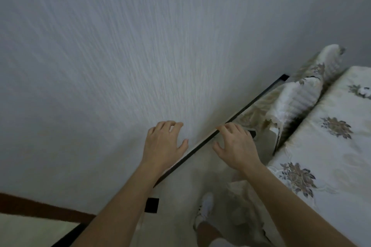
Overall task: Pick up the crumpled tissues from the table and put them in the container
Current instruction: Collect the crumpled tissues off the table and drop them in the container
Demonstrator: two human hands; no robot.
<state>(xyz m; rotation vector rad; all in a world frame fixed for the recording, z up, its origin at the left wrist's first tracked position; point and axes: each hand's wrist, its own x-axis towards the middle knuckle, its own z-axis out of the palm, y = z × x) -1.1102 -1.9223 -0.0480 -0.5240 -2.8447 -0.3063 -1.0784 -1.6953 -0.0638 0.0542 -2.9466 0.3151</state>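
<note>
Grips of the left hand (164, 143) and right hand (237, 146) were held loosely spread, empty, over the edge of the counter (104, 70).

Matt, streaked wall (120, 56) — floral cloth (faintly glossy) bedcover (331, 136).

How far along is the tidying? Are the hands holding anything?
Nothing shows as done: no tissues, table or container are in view. In hand: nothing; the bare left hand and bare right hand are open and empty, in front of the pale textured wall. What is left cannot be judged from here.
</note>
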